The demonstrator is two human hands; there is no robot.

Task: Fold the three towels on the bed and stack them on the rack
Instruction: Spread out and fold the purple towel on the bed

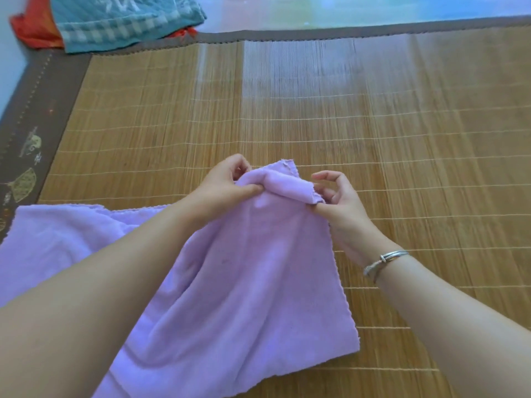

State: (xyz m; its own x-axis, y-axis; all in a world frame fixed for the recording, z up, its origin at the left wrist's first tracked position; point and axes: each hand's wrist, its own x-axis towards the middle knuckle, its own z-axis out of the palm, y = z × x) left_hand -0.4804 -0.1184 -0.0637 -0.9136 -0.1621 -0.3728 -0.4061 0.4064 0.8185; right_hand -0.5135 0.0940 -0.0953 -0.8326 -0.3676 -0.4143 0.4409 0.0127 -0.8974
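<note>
A lilac towel [258,282] lies across the bamboo mat [316,110], its far edge lifted and bunched. My left hand [224,185] pinches that lifted edge between thumb and fingers. My right hand [342,202] pinches the same edge just to the right, a silver bracelet on its wrist. The rest of the lilac towel spreads flat to the near left under my left forearm. A teal towel [123,21] with a checked band lies crumpled at the far left corner, on top of an orange-red towel [34,30]. No rack is in view.
The mat has a dark brown embroidered border [34,116] along the left and far sides. Pale bedding [344,10] shows beyond the far border. Bare mat stretches to the right and beyond the hands.
</note>
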